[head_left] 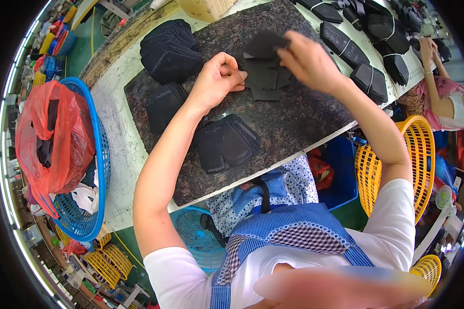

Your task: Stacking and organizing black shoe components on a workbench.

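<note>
The person works at a dark speckled stone slab (294, 123) laid on a pale table (119, 149). The left hand (217, 78) is curled into a loose fist, its fingertips pressing down on the left edge of a small stack of flat black cut pieces (263, 77) near the middle of the slab's far half. The right hand (308, 61) is closed in a pinch on 1 black piece (265, 44), lifting it just above that stack; motion blur makes it hard to tell whether it holds 1 layer or more.

3 more piles of black pieces sit on the slab: a tall stack (171, 51) at the far left corner, a lower pile (165, 105) along the left edge, and a fanned pile (226, 143) nearer the front edge, just beside the left forearm.

At the table's left edge stands a blue basket (100, 170) holding a red plastic bag (62, 139). A yellow basket (417, 159) stands off the right side, below the right elbow. Along the far right of the table lie rows of black bundles (368, 80), where another person's hand (427, 49) rests.
</note>
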Tool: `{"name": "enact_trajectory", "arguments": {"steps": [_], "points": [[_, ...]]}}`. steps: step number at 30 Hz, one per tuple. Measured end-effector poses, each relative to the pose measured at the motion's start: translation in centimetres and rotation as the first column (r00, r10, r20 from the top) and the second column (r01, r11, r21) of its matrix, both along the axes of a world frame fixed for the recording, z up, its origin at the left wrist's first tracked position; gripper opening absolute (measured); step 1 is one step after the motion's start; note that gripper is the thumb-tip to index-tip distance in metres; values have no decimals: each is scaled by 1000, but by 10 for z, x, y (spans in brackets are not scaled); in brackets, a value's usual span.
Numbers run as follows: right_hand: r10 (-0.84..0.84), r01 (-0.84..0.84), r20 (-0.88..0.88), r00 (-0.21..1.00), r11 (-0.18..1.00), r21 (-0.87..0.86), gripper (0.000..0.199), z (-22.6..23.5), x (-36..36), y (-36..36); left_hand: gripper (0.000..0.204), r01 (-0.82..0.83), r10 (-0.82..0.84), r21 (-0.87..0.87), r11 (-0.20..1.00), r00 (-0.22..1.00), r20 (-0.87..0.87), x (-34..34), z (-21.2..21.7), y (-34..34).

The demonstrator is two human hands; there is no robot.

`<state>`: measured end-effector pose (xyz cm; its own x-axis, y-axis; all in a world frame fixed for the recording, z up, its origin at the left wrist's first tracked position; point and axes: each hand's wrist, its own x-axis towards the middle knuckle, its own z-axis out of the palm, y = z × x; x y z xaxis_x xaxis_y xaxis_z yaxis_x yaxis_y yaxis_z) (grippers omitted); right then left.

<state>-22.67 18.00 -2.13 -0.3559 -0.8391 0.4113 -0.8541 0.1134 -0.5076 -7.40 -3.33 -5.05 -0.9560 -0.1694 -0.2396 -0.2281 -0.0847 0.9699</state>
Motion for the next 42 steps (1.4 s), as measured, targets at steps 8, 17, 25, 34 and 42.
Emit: {"name": "enact_trajectory", "arguments": {"steps": [8, 17, 25, 34, 42], "points": [[-39, 310, 775, 631, 928, -206, 25, 19, -23, 9, 19, -24, 22, -561, 827, 1000, -11, 8, 34, 24], [-138, -47, -394, 909, 904, -425, 15, 45, 77, -22, 33, -168, 131, -108, 980, 948, -292, 47, 86, 59], [209, -119, 307, 929, 950, -287, 18, 37, 101, -22, 41, -204, 207, 35, 978, 964, -168, 96, 74, 49], [319, -183, 919, 230, 942, -281, 6, 36, 99, -16, 37, -150, 102, -170, 974, 960, -261, 113, 68, 48], [209, -195, 829, 519, 973, -123, 12, 50, 108, -17, 27, -161, -103, -730, 664, 948, -302, 117, 69, 47]]}}
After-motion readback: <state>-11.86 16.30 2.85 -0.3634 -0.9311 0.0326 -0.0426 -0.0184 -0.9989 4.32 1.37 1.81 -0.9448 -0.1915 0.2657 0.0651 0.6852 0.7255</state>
